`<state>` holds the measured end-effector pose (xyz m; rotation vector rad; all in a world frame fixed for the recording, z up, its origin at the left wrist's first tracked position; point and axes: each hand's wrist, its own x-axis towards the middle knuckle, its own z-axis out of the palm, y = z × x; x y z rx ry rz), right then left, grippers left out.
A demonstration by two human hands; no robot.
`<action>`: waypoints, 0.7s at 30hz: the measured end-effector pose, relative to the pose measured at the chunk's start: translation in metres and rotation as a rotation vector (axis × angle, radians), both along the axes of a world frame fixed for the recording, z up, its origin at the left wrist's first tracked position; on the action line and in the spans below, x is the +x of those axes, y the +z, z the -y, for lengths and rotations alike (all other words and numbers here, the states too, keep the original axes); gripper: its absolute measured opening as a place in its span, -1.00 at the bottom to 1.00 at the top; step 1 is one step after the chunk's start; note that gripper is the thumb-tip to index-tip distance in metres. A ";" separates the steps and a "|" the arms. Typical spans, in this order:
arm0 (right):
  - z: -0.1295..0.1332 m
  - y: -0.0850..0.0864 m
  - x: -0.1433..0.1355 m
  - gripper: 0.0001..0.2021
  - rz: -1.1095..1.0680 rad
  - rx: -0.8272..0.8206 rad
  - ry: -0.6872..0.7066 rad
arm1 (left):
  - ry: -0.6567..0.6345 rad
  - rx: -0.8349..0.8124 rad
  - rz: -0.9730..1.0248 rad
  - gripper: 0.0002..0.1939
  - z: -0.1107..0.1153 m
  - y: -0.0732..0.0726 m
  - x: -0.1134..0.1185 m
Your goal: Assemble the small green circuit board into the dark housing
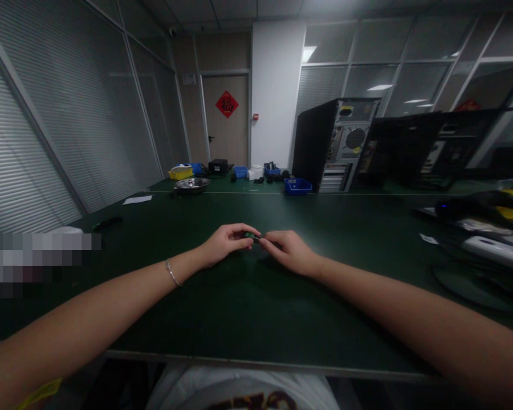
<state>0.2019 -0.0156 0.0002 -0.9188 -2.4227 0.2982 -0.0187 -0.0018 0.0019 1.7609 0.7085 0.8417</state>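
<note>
Between my two hands, above the middle of the green table (222, 319), is a small green circuit board (250, 235) with a dark part at its right end. My left hand (228, 242) pinches the board between thumb and fingers. From the right, the fingertips of my right hand (288, 247) are pressed together at the board's dark end (257, 239). Much of the board is covered by my fingers, and the finer details are too small to make out.
At the back stand a metal bowl (191, 185), a yellow tray (180, 172), a blue tray (298, 186) and a black computer tower (336, 145). White paper (137, 199) lies at the left. Cables and a white device (498, 252) are at the right.
</note>
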 end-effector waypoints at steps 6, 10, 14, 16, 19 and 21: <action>-0.001 -0.001 0.000 -0.70 -0.053 0.022 -0.051 | 0.037 0.028 -0.040 -0.70 -0.003 -0.002 -0.003; 0.001 0.000 0.000 -0.77 -0.093 0.024 -0.019 | 0.059 0.043 -0.106 -0.69 -0.002 -0.002 -0.002; 0.005 0.002 -0.001 -0.76 -0.089 0.007 0.063 | 0.080 -0.019 -0.010 -0.64 -0.002 -0.003 0.000; 0.006 0.003 -0.001 -0.75 -0.067 0.004 0.113 | 0.114 -0.050 0.018 -0.60 -0.002 -0.003 0.002; 0.007 0.005 -0.001 -0.77 -0.051 0.014 0.149 | 0.147 -0.062 0.032 -0.60 0.000 -0.002 0.003; 0.008 0.005 -0.001 -0.77 -0.056 0.014 0.149 | 0.147 -0.065 0.034 -0.63 0.000 -0.001 0.003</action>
